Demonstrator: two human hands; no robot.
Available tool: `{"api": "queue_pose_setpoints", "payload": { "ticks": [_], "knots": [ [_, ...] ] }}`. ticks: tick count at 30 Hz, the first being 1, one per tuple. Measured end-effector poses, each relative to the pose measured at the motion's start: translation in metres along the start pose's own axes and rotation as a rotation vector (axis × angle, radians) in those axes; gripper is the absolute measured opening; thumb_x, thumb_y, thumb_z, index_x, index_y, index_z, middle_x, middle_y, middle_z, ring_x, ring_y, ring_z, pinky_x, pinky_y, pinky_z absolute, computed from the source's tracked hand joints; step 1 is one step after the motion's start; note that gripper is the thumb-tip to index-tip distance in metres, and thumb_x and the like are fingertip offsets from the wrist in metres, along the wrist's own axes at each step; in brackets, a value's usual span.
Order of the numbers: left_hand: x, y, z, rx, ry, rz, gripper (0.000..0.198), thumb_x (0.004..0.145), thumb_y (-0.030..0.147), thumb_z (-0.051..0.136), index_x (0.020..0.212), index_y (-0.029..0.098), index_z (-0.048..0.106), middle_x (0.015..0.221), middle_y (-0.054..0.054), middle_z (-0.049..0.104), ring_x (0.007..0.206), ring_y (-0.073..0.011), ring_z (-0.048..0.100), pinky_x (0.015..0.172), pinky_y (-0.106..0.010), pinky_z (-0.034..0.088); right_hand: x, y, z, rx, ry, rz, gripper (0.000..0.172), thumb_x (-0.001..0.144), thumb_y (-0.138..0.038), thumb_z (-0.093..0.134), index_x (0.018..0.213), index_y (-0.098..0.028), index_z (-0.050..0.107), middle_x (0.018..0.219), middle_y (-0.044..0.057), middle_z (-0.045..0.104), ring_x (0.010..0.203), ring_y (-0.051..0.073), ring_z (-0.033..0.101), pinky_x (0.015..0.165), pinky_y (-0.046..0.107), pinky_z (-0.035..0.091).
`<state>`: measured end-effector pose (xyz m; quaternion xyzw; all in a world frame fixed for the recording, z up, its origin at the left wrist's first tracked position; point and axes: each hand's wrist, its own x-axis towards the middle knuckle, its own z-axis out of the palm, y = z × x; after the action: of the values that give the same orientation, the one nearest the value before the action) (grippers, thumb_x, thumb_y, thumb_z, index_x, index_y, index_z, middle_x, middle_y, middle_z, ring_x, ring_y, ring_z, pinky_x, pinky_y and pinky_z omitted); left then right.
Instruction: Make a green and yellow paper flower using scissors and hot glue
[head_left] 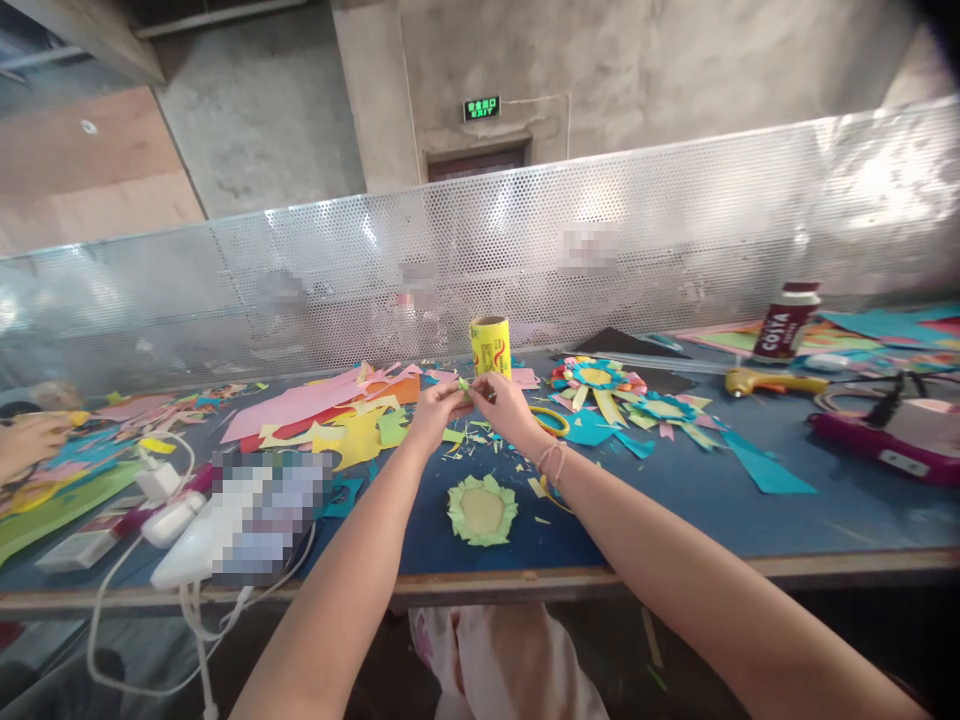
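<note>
My left hand (437, 408) and my right hand (504, 402) meet over the middle of the table, fingers pinched together. Between their fingertips is a small piece of light green paper (463, 385). Nearer to me, a round paper disc with a ruffled light green paper edge (482, 510) lies flat on the blue tabletop. A yellow printed roll (491, 347) stands upright just behind my hands. Beside my right wrist are the yellow handles of scissors (551, 422), partly covered by my arm. Small paper clippings lie scattered below my hands.
Coloured paper sheets (300, 405) spread to the left; multicoloured paper flowers (598, 378) lie right. Further right are a yellow glue gun (776, 383), a dark red bottle (786, 325) and a purple power strip (885, 450). Another person's hand (34, 445) and white cables (112, 590) are left.
</note>
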<state>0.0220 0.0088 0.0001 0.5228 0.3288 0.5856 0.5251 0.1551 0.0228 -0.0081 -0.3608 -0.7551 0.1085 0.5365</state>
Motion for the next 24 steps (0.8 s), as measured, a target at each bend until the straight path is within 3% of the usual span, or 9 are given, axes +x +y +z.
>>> {"api": "queue_pose_setpoints", "payload": {
  "ticks": [19, 24],
  "knots": [
    [0.003, -0.005, -0.004, 0.183, -0.037, 0.022, 0.028, 0.059, 0.032, 0.073, 0.079, 0.012, 0.069, 0.070, -0.005, 0.069, 0.064, -0.0171, 0.064, 0.073, -0.037, 0.052, 0.006, 0.010, -0.007, -0.154, -0.153, -0.090, 0.011, 0.079, -0.015, 0.047, 0.069, -0.019, 0.049, 0.072, 0.003, 0.055, 0.073, 0.016, 0.052, 0.070, 0.029, 0.041],
    [0.002, -0.004, -0.004, 0.178, -0.055, 0.037, 0.029, 0.058, 0.035, 0.073, 0.075, 0.012, 0.069, 0.067, -0.004, 0.068, 0.061, -0.0157, 0.063, 0.070, -0.035, 0.052, 0.005, 0.006, -0.008, -0.154, -0.131, -0.069, 0.010, 0.077, -0.016, 0.049, 0.068, -0.020, 0.046, 0.071, 0.003, 0.054, 0.072, 0.016, 0.051, 0.068, 0.029, 0.041]
  ]
}}
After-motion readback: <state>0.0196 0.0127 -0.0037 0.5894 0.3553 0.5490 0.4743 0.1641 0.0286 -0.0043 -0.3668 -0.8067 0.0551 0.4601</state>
